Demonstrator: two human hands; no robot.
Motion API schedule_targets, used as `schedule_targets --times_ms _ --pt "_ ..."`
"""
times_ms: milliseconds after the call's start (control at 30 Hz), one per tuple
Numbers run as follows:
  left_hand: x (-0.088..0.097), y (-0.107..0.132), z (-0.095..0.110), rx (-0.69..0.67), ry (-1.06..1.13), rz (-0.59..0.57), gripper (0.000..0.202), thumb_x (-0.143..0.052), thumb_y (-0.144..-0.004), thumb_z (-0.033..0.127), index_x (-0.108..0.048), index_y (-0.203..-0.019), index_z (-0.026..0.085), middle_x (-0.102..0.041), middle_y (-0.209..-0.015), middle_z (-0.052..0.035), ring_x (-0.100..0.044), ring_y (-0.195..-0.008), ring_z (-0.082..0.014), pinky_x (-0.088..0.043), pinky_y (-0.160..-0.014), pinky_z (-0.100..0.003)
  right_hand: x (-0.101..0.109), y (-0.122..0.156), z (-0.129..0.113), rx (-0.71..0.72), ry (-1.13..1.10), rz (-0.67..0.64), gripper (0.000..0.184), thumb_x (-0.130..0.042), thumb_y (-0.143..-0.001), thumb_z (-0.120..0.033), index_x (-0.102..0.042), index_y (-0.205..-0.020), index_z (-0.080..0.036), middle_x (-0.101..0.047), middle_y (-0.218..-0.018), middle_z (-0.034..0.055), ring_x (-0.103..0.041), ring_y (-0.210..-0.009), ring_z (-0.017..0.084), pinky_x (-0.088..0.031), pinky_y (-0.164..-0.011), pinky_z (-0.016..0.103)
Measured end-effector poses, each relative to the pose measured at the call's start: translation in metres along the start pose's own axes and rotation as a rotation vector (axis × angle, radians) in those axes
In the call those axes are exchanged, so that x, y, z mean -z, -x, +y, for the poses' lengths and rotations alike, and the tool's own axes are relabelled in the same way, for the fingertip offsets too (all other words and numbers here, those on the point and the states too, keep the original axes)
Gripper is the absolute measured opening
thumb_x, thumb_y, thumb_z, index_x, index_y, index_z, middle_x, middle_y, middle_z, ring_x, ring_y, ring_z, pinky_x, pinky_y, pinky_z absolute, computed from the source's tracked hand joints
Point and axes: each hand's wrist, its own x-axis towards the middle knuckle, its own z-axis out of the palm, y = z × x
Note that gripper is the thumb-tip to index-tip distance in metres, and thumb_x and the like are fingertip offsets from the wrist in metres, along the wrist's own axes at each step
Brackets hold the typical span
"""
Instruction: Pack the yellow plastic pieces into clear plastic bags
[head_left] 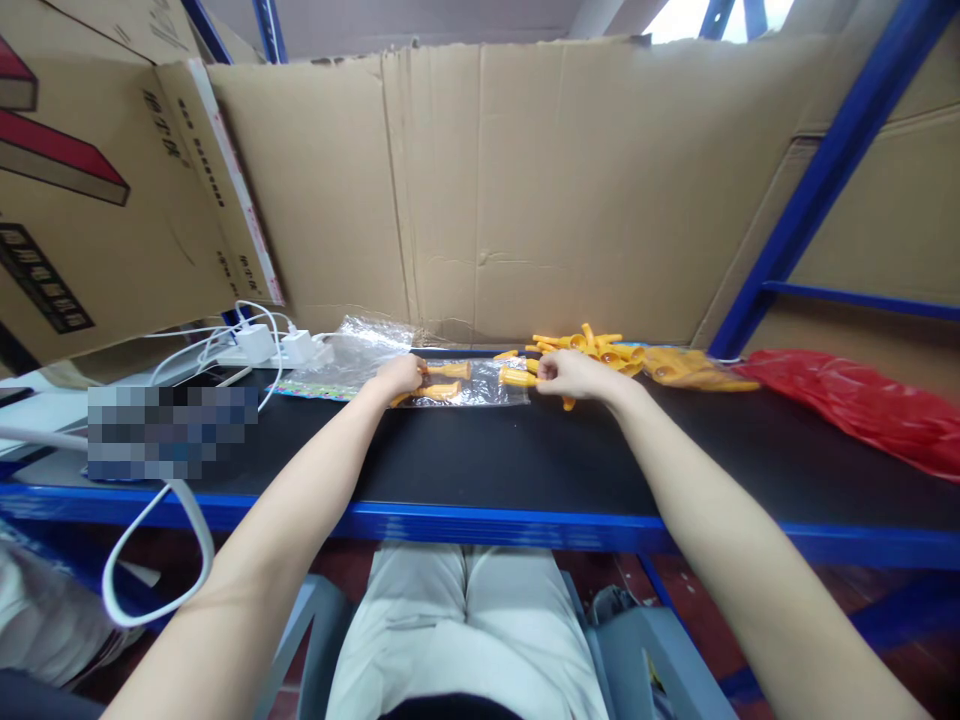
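My right hand point(576, 374) pinches a small yellow-orange plastic piece point(517, 377), a wide tube with a narrower end. Over on the left, my left hand point(400, 376) is closed around the narrow ends of similar yellow pieces point(448, 371), whose wide ends point right. Beneath both hands lies a clear plastic bag point(484, 388), flat on the black tabletop point(480, 455). Whether the left fingers also grip the bag is hidden. Just behind my right hand is a heap of more yellow pieces point(589, 345).
A red plastic bag point(855, 400) lies at the right. Crumpled clear film point(367, 340), white chargers point(256, 343) and cables are at the left. A cardboard wall point(570, 190) closes off the back, and a blue frame post point(817, 170) slants up at the right.
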Motion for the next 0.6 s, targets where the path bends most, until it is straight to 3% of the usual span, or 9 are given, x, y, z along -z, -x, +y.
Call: schedule_targets --times_ms 200,367,600 --pt "-0.002 -0.003 -0.002 0.0 0.007 0.001 0.036 -0.052 -0.072 0.022 -0.064 -0.106 0.022 -0.068 -0.1 -0.007 -0.062 -0.093 -0.021 -0.045 -0.08 -0.024 -0.022 -0.009 -0.009 0.097 -0.049 0.027 0.014 -0.055 -0.074 -0.028 -0.061 -0.077 -0.017 -0.063 -0.07 0.0018 -0.056 -0.064 0.013 -0.038 -0.059 0.023" --pt "-0.002 -0.003 -0.003 -0.012 0.011 -0.002 0.037 -0.052 -0.072 0.021 -0.064 -0.107 0.023 -0.067 -0.101 -0.0076 -0.061 -0.094 -0.0213 -0.045 -0.079 -0.025 -0.026 -0.015 0.002 0.085 -0.003 0.089 0.018 -0.06 -0.072 -0.033 -0.065 -0.079 -0.017 -0.066 -0.081 0.0049 -0.058 -0.075 0.018 -0.04 -0.066 0.027" --pt "-0.004 -0.005 -0.003 -0.029 -0.01 -0.003 0.036 -0.052 -0.073 0.024 -0.064 -0.107 0.022 -0.067 -0.101 -0.008 -0.062 -0.094 -0.0217 -0.045 -0.079 -0.024 -0.023 -0.014 0.015 0.05 -0.092 -0.066 0.007 -0.058 -0.069 -0.018 -0.065 -0.069 -0.015 -0.064 -0.069 0.0046 -0.058 -0.063 0.015 -0.042 -0.06 0.026"
